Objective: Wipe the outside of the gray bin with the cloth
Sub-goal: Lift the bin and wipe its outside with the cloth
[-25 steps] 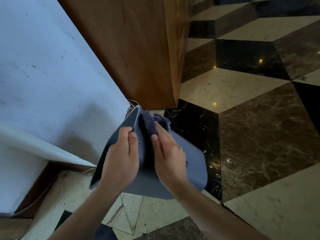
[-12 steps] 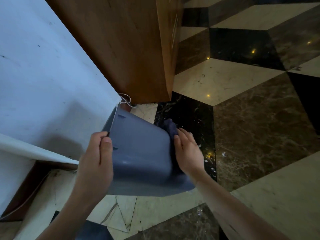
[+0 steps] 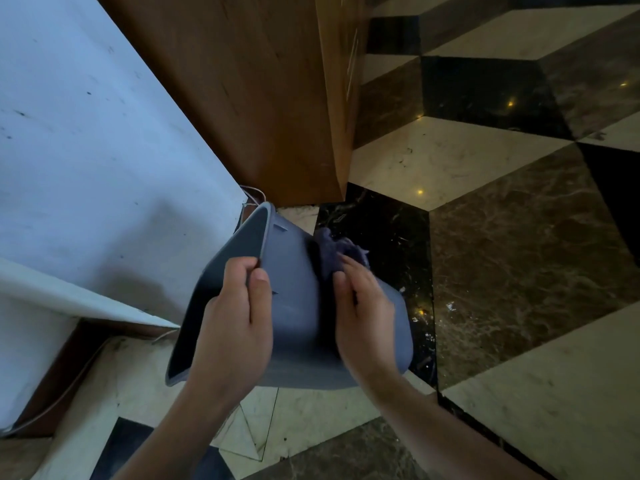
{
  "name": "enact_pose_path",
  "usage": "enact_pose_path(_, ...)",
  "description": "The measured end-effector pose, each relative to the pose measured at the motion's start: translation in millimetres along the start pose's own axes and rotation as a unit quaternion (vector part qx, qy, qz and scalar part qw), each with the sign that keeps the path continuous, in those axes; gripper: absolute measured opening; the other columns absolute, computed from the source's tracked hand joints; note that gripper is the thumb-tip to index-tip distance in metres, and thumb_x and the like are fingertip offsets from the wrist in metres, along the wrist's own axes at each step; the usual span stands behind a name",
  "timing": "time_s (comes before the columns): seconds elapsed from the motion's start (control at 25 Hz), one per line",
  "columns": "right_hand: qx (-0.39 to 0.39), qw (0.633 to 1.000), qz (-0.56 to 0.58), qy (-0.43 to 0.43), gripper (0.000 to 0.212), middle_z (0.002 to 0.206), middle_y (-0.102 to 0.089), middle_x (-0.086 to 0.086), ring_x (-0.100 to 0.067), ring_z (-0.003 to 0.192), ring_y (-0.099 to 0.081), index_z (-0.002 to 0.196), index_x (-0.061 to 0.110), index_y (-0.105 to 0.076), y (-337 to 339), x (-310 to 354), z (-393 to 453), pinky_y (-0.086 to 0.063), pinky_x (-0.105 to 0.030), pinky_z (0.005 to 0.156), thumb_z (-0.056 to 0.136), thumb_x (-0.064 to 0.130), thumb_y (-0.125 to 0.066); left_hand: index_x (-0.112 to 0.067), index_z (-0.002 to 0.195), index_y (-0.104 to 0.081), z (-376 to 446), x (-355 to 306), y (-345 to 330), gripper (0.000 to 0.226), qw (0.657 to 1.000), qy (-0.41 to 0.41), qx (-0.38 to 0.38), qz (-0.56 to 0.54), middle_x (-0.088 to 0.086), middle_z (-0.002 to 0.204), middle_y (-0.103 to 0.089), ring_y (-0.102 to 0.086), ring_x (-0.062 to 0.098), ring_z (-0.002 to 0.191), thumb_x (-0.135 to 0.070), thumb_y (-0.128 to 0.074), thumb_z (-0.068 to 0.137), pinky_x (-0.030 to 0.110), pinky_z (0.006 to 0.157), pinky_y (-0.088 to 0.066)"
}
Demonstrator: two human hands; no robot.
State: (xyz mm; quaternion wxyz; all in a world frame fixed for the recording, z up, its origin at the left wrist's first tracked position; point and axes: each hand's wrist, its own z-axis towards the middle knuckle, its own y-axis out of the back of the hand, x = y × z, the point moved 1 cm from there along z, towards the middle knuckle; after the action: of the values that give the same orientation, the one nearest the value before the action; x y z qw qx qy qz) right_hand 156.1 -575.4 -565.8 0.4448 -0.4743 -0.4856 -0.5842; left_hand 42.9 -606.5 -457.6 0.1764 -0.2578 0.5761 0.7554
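Observation:
The gray bin (image 3: 298, 289) is held tilted above the floor, its open mouth facing left and its base to the right. My left hand (image 3: 239, 313) grips the rim, thumb on the outer wall and fingers curled inside. My right hand (image 3: 363, 306) presses a dark blue cloth (image 3: 334, 251) flat against the outer wall near the middle of the bin. Most of the cloth is hidden under my palm; a bunched end sticks out past my fingertips.
A white wall (image 3: 86, 150) runs along the left, with a wooden cabinet (image 3: 249, 84) behind the bin. A thin white cable (image 3: 254, 195) lies at the cabinet's foot. Patterned marble floor (image 3: 485, 237) spreads to the right, with small bits of debris near the bin.
My right hand has slid the cloth from the bin's right edge back toward the middle of the outer wall. The bin has turned so more of its mouth shows at left.

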Motion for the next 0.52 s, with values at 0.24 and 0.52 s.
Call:
enact_pose_path(0.24, 0.076, 0.989, -0.017, 0.128, 0.049, 0.15, -0.05, 0.005, -0.006, 0.136, -0.046, 0.144, 0.019, -0.05, -24, 51, -13, -0.037, -0.022, 0.113, 0.103, 0.037, -0.032, -0.021, 0.088, -0.045, -8, -2, -1, 0.022, 1.0, 0.004, -0.003, -0.024, -0.002, 0.06, -0.057, -0.059, 0.012, 0.066, -0.035, -0.03, 0.093, 0.024, 0.052, -0.044)
enact_pose_path(0.52, 0.082, 0.988, -0.129, -0.031, 0.041, 0.148, -0.053, 0.002, -0.017, 0.137, -0.047, 0.139, 0.019, -0.057, -12, -42, 34, -0.039, -0.035, 0.113, 0.103, 0.033, -0.044, -0.013, 0.1, -0.047, -6, 27, 24, 0.019, 0.997, 0.074, -0.029, 0.017, -0.003, 0.077, -0.053, -0.052, 0.008, 0.065, -0.025, -0.033, 0.101, 0.025, 0.05, -0.038)
